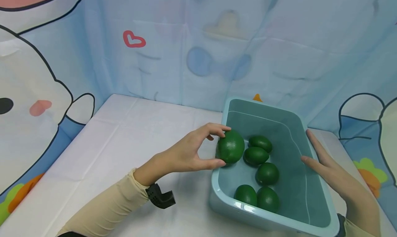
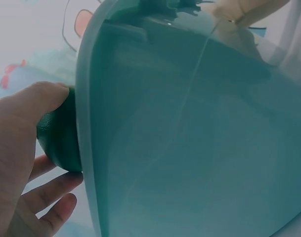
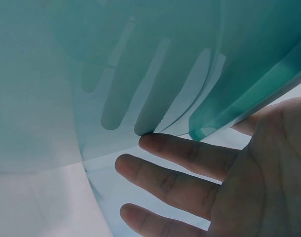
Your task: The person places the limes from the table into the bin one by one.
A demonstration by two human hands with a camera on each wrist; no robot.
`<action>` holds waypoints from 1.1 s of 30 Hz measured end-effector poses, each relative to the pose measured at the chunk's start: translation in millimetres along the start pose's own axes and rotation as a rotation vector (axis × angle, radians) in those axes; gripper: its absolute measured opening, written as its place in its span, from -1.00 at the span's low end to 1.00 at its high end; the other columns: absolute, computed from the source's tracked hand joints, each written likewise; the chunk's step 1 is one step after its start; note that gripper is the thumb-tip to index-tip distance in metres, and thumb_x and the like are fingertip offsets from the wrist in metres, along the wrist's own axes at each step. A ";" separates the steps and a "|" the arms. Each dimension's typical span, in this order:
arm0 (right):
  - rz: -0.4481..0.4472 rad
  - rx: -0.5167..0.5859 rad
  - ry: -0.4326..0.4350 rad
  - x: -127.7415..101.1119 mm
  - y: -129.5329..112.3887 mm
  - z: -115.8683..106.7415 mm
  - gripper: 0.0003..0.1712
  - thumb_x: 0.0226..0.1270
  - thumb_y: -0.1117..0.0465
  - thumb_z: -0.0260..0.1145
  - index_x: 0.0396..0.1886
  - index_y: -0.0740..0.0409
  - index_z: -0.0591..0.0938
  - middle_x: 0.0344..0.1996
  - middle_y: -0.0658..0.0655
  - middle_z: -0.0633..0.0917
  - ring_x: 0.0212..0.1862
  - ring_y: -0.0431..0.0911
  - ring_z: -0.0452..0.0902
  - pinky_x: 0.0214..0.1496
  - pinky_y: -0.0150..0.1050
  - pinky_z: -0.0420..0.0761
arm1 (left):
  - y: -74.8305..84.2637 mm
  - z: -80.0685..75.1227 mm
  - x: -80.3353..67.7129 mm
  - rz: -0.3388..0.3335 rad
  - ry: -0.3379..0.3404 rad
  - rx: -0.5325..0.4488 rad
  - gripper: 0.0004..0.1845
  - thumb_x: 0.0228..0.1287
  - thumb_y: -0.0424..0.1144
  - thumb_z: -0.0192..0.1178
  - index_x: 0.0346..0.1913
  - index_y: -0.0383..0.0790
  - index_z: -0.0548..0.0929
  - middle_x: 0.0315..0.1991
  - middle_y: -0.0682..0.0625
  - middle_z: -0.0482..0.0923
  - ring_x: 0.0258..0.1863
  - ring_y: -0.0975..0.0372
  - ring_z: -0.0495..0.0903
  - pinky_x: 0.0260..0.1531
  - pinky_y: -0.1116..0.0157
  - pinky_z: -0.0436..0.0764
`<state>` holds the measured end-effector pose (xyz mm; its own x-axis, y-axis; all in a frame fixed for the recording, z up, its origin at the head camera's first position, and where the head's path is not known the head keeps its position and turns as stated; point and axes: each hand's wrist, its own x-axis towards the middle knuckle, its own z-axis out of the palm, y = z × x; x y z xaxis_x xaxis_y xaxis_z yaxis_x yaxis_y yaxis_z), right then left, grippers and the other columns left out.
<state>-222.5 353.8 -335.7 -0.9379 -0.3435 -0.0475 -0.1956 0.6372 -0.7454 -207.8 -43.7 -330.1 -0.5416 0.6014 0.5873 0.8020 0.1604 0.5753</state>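
Observation:
My left hand (image 1: pixel 192 151) holds a large, glossy dark green fruit (image 1: pixel 231 147) between thumb and fingers, at the left rim of a pale blue-green plastic tub (image 1: pixel 273 226). The left wrist view shows the thumb and fingers around this fruit (image 2: pixel 61 133), partly hidden behind the tub wall (image 2: pixel 86 148). Several smaller green fruits (image 1: pixel 267 174) lie on the tub's floor. My right hand (image 1: pixel 332 171) rests at the right rim, thumb over the edge. Its fingers (image 3: pixel 165 185) are spread and nearly straight along the outside of the wall in the right wrist view.
The tub stands on a white-covered table (image 1: pixel 102 144), towards the right. A blue cartoon-printed cloth (image 1: pixel 173 58) hangs behind and around the sides. A black wrist strap mount (image 1: pixel 161 195) sits on my left wrist, close to the tub's left side.

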 end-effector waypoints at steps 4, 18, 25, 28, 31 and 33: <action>0.001 -0.003 0.001 0.1 0.6 -0.2 -0.14 0.54 0.08 -0.09 0.43 -0.40 -0.49 0.46 -0.09 -0.54 0.44 0.20 -0.71 0.06 0.62 -0.24 | -0.4 3.9 0.2 0.019 0.000 0.009 -0.50 0.13 -0.20 0.34 0.07 -0.17 0.35 0.27 -0.02 0.39 0.26 0.27 0.38 0.07 0.38 0.46; 0.010 -0.005 -0.002 -0.1 -1.0 0.4 -0.15 0.54 0.07 -0.10 0.43 -0.41 -0.50 0.46 -0.07 -0.54 0.44 0.25 -0.69 0.05 0.63 -0.23 | -1.9 4.5 0.1 0.017 0.014 0.042 -0.60 0.19 -0.23 0.28 0.03 -0.18 0.39 0.20 -0.04 0.40 0.25 0.26 0.37 0.11 0.36 0.45; 0.011 -0.010 0.006 -3.5 1.0 2.3 -0.14 0.54 0.09 -0.10 0.43 -0.38 -0.51 0.46 -0.04 -0.55 0.43 0.25 -0.70 0.06 0.62 -0.23 | -10.6 6.1 0.1 0.000 0.031 0.070 -0.71 0.27 -0.23 0.19 0.01 -0.17 0.44 0.16 -0.01 0.43 0.20 0.28 0.40 0.09 0.32 0.48; 0.006 -0.018 0.010 -3.5 1.7 2.5 -0.14 0.55 0.09 -0.10 0.43 -0.37 -0.50 0.47 -0.02 -0.53 0.44 0.24 -0.69 0.07 0.61 -0.21 | -16.3 5.6 0.3 -0.018 0.050 0.090 -0.73 0.30 -0.23 0.15 0.02 -0.17 0.46 0.14 -0.01 0.45 0.17 0.29 0.42 0.10 0.32 0.47; -0.003 -0.042 0.012 -2.7 0.6 2.3 -0.15 0.54 0.11 -0.08 0.45 -0.34 -0.47 0.48 0.03 -0.49 0.44 0.31 -0.60 0.06 0.61 -0.13 | -21.9 3.5 0.2 -0.024 0.062 0.120 -0.74 0.31 -0.23 0.14 0.02 -0.19 0.47 0.11 -0.02 0.47 0.16 0.28 0.43 0.13 0.33 0.45; -0.007 -0.070 0.015 -2.1 -0.9 0.9 -0.15 0.54 0.10 -0.08 0.45 -0.34 -0.46 0.49 0.09 -0.44 0.43 0.42 -0.47 0.04 0.61 -0.05 | -25.0 1.6 1.0 -0.014 0.070 0.143 -0.74 0.31 -0.23 0.13 0.02 -0.20 0.48 0.09 -0.03 0.49 0.16 0.27 0.44 0.16 0.33 0.43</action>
<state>-220.1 353.3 -335.6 -0.9405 -0.3383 -0.0326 -0.2211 0.6818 -0.6973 -228.0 -45.8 -344.8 -0.5650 0.5431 0.6211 0.8194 0.2811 0.4996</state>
